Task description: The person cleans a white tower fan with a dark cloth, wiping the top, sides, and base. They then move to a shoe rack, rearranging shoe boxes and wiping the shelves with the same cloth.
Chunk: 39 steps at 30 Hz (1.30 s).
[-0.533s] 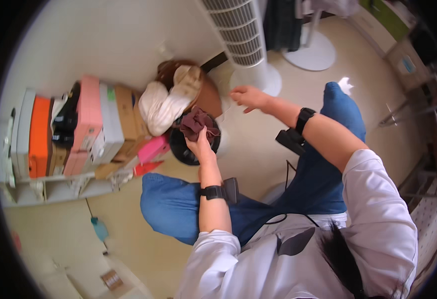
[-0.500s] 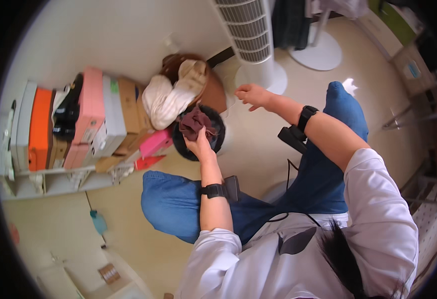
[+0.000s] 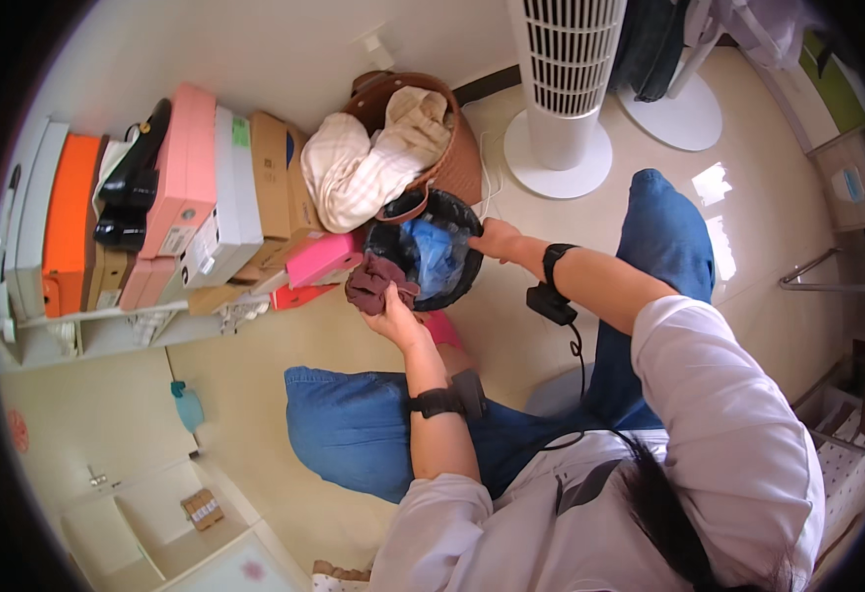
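My left hand (image 3: 393,321) is closed around a bunched maroon cloth (image 3: 377,281), held just in front of and left of a trash bin (image 3: 469,279). The bin is lined with a black bag, and crumpled blue and clear plastic (image 3: 436,252) lies inside. At the bin's right rim my right hand (image 3: 498,240) is closed on the black bag's edge; its fingertips are partly hidden. Behind the bin stands a brown woven basket (image 3: 464,158) with a cream checked cloth (image 3: 359,163) draped over its side.
Shoe boxes (image 3: 184,187) and black shoes (image 3: 129,192) crowd a low shelf on the left. A white tower fan (image 3: 561,148) stands beyond the basket. Further right is a white round stand base (image 3: 677,109). My knees (image 3: 344,419) flank the space before the bin.
My left hand has drawn the maroon cloth from over the bin toward me, uncovering the plastic inside. My right hand has come down from the air onto the bin's rim.
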Available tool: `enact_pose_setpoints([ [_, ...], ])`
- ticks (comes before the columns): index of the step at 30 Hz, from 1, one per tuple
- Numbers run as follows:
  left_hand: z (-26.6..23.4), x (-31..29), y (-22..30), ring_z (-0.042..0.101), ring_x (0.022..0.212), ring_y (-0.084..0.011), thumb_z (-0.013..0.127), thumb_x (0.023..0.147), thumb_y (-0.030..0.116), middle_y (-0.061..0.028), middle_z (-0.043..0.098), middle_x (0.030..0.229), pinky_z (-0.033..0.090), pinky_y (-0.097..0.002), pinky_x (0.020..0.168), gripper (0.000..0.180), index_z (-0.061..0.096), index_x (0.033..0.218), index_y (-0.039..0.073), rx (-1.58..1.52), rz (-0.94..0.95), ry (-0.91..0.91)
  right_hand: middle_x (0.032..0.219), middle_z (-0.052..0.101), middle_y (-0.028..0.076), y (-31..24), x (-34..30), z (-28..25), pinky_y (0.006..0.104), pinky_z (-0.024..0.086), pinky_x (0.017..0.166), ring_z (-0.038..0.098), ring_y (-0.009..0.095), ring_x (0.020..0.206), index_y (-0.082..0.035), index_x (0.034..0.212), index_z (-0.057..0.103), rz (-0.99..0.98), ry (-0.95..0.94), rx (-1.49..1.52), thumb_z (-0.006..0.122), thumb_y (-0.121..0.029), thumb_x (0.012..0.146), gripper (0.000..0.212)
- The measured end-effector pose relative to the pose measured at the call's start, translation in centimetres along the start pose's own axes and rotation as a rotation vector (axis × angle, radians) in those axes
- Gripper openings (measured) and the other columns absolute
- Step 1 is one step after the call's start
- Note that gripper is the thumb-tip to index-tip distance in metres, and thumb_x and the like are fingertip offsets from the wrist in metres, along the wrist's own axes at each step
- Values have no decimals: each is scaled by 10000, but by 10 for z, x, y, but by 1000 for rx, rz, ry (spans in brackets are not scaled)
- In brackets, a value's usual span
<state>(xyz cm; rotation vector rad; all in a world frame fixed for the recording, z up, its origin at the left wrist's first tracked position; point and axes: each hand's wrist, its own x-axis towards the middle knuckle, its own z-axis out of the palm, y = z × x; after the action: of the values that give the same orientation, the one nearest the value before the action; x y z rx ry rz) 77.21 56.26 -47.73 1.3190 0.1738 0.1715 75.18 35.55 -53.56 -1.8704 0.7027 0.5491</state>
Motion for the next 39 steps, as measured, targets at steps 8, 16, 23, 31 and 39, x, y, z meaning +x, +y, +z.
enact_pose_setpoints([
  [8,59,-25,14,630,879,-179,638,827,-58,-94,605,1120,532,-292,709,417,512,1218,14,49,-74,-140,768,703,163,32,-36,-25,316,586,626,708,245,599,79,881,673,137,70,199,663,-297,754,397],
  [16,122,-75,-12,658,652,-199,632,827,-34,-114,660,951,531,-286,593,335,521,1142,-3,-20,-131,-391,835,705,198,171,-105,-121,361,599,650,719,295,673,118,910,672,270,425,390,641,-286,767,430],
  [23,168,-137,-14,625,959,-160,669,818,-36,-89,606,1165,541,-311,762,464,503,1251,-8,57,-136,-604,923,680,201,310,-191,-205,404,599,672,710,310,776,114,981,631,445,878,959,620,-206,818,359],
  [31,182,-164,-21,600,682,-124,667,844,4,-60,616,959,448,-241,536,394,517,1206,52,152,-164,-749,1070,630,177,370,-173,-244,393,598,580,680,322,819,73,1195,524,148,1219,1647,592,-164,868,410],
  [39,184,-160,-68,602,816,-111,697,817,19,-48,608,1033,495,-246,638,422,520,1200,26,326,-230,-836,1053,649,189,472,-113,-365,495,555,807,636,386,910,-68,1076,570,70,1338,1712,705,-350,850,385],
])
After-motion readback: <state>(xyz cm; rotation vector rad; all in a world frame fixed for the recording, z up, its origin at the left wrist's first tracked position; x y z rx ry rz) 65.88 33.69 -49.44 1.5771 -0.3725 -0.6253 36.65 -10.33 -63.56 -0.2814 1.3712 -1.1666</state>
